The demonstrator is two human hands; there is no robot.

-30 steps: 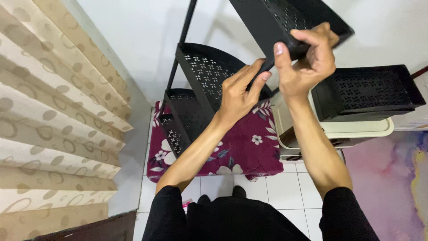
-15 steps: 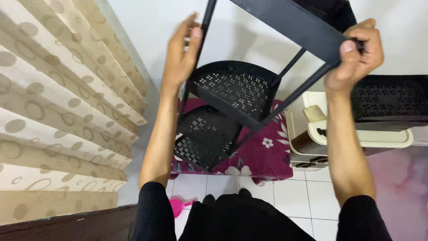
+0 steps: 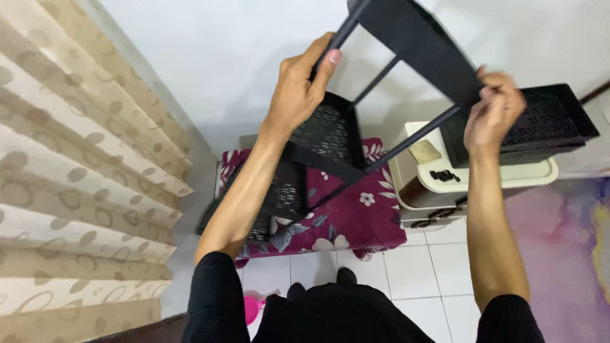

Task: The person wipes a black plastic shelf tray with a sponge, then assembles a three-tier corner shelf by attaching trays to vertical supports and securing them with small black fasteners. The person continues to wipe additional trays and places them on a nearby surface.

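Swung further left now, black rack [image 3: 413, 38] up over maroon floral cloth [image 3: 356, 219]; left hand [image 3: 298, 92] clamped on one pole, right hand [image 3: 495, 111] pinching top shelf's edge; one spare black tray [image 3: 559, 121] on cream cabinet [image 3: 540, 174].

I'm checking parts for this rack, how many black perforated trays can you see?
4. One top tray held by both hands; two lower on the rack; one loose tray on the cream table. Others may be hidden.
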